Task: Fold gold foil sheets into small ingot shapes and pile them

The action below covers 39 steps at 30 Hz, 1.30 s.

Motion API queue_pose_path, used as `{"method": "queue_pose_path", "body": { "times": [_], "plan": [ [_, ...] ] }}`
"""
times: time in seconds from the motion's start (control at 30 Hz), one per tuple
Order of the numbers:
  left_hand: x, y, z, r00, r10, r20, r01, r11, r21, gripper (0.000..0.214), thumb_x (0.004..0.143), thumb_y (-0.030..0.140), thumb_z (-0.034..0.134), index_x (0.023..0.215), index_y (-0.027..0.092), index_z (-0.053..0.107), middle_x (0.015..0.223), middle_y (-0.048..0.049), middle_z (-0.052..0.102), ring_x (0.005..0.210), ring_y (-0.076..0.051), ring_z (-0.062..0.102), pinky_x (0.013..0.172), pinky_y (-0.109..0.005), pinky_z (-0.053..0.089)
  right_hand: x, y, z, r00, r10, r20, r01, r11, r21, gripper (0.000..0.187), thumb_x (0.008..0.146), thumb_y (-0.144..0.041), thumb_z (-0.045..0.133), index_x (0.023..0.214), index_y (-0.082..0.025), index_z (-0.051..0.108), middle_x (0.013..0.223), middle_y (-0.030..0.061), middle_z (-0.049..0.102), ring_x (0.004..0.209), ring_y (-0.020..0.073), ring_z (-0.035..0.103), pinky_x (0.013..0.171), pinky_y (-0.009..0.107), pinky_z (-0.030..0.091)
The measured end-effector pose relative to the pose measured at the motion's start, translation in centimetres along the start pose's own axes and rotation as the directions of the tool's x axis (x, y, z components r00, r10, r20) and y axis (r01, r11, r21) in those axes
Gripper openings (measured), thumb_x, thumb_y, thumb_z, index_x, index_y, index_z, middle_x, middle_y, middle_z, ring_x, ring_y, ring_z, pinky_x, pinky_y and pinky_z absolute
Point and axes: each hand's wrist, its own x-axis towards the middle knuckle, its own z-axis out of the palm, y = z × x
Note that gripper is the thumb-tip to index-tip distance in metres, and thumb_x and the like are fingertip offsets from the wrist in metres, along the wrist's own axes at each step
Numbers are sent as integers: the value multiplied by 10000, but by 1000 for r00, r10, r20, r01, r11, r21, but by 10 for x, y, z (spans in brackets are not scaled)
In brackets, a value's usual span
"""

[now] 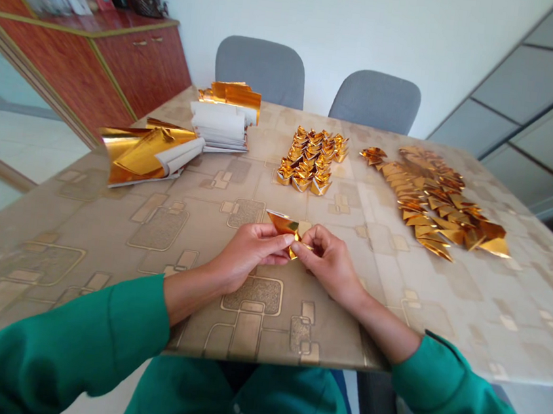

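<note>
Both my hands meet over the near middle of the table (106, 228) and pinch one small piece of folded gold paper (284, 224). My left hand (246, 253) grips its left side with thumb and fingers closed. My right hand (328, 258) pinches its right side, fingers curled. The paper is partly hidden by my fingers. Green sleeves cover both forearms.
A block of finished gold paper ingots (312, 160) sits at the table's centre back. A spread of folded gold triangles (435, 200) lies to the right. Stacks of gold and white sheets (148, 151) (224, 119) lie at the back left. Two grey chairs (261, 70) (375, 100) stand behind.
</note>
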Motion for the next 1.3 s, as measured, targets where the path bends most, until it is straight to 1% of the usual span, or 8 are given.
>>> {"method": "queue_pose_path", "body": {
  "times": [0.17, 0.3, 0.47, 0.63, 0.83, 1.1, 1.23, 1.3],
  "plan": [
    [1, 0, -1, 999, -6, -49, 2, 998, -70, 257, 660, 318, 847, 814, 140, 743, 803, -26, 724, 691, -104, 654, 692, -240, 557, 1, -5, -3, 992, 57, 110, -80, 972, 222, 308, 864, -485, 622, 805, -208, 500, 629, -55, 477, 540, 93, 417, 498, 239, 314],
    [2, 0, -1, 997, 0, -77, -8, 995, -96, 274, 668, 326, 844, 846, 142, 745, 854, -35, 734, 724, -110, 663, 731, -254, 565, 2, -8, -4, 990, 76, 117, -109, 946, 307, 352, 774, -487, 727, 845, -214, 516, 721, -39, 522, 584, 95, 440, 514, 235, 343],
    [1, -1, -1, 999, 1, -44, -4, 998, -63, 280, 674, 343, 842, 846, 143, 747, 878, -47, 743, 735, -110, 664, 726, -243, 560, 3, 1, 0, 994, 39, 98, -64, 961, 269, 336, 734, -451, 763, 803, -213, 536, 736, -26, 557, 640, 114, 486, 582, 257, 392],
    [-1, -1, -1, 1000, -21, 2, 21, 999, -42, 244, 676, 317, 842, 820, 148, 742, 819, -30, 734, 726, -105, 665, 712, -227, 548, 3, 5, 0, 996, 38, 76, -53, 977, 207, 309, 750, -414, 754, 746, -199, 532, 675, -41, 534, 585, 97, 443, 534, 245, 334],
    [1, 1, -1, 999, -35, -38, 34, 998, -44, 232, 690, 287, 829, 838, 145, 722, 813, -21, 721, 685, -103, 658, 685, -243, 549, 3, -5, -6, 990, 33, 137, -68, 963, 262, 308, 779, -446, 736, 787, -199, 552, 698, -39, 555, 586, 89, 459, 531, 233, 357],
    [0, -2, 0, 1000, -7, -12, 7, 1000, 16, 250, 672, 290, 840, 844, 143, 732, 841, -48, 726, 728, -128, 652, 703, -270, 540, 3, 2, -3, 994, 47, 94, -62, 985, 160, 332, 786, -477, 711, 736, -191, 550, 662, -33, 526, 576, 95, 419, 522, 243, 330],
    [1, -3, 0, 1000, -8, 12, 8, 1000, 10, 279, 664, 278, 846, 885, 146, 740, 882, -55, 735, 758, -130, 656, 714, -264, 535, 3, 1, -2, 997, 54, 60, -65, 975, 213, 361, 746, -447, 755, 797, -208, 489, 678, -59, 484, 558, 82, 391, 498, 226, 313],
    [1, -3, -1, 1000, 5, 12, -4, 1000, -3, 282, 651, 278, 854, 871, 141, 745, 866, -52, 735, 742, -122, 649, 718, -259, 534, 4, -2, -4, 994, 79, 77, -97, 959, 266, 394, 732, -454, 766, 827, -221, 463, 688, -67, 476, 552, 81, 399, 486, 220, 318]
  ]
}}
